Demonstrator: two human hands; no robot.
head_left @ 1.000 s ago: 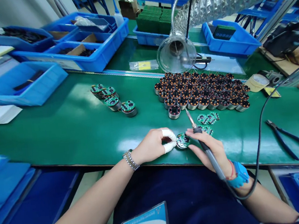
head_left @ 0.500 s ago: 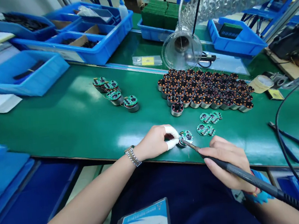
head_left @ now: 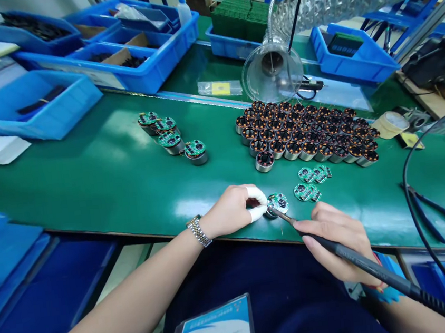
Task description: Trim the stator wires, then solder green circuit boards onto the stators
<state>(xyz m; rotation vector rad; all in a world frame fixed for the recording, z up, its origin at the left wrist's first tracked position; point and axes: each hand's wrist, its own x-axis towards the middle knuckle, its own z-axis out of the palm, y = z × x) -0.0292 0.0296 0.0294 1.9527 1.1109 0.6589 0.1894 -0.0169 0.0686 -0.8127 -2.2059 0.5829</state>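
My left hand (head_left: 237, 210), with white covers on thumb and forefinger, is closed in a pinch at the left edge of a round green circuit board (head_left: 279, 202). What lies between those fingertips is too small to make out. The board sits on a short metal motor part, mostly hidden under it. A soldering iron (head_left: 345, 253) is gripped in my right hand (head_left: 339, 241), its tip touching or very near the board's left side. Just right of the work lie several loose round circuit boards (head_left: 308, 192).
Behind stand many metal-cased copper-wound motor cores (head_left: 306, 131) in rows. Several board-topped motors (head_left: 195, 152) are at left. A clear fume funnel (head_left: 272, 74) hangs at the back. Pliers (head_left: 429, 211) and a black cable (head_left: 410, 189) are at right; blue bins (head_left: 46, 119) line the back left.
Both hands, the soldering iron and the board stay in nearly the same place. The whole view has shifted very slightly.
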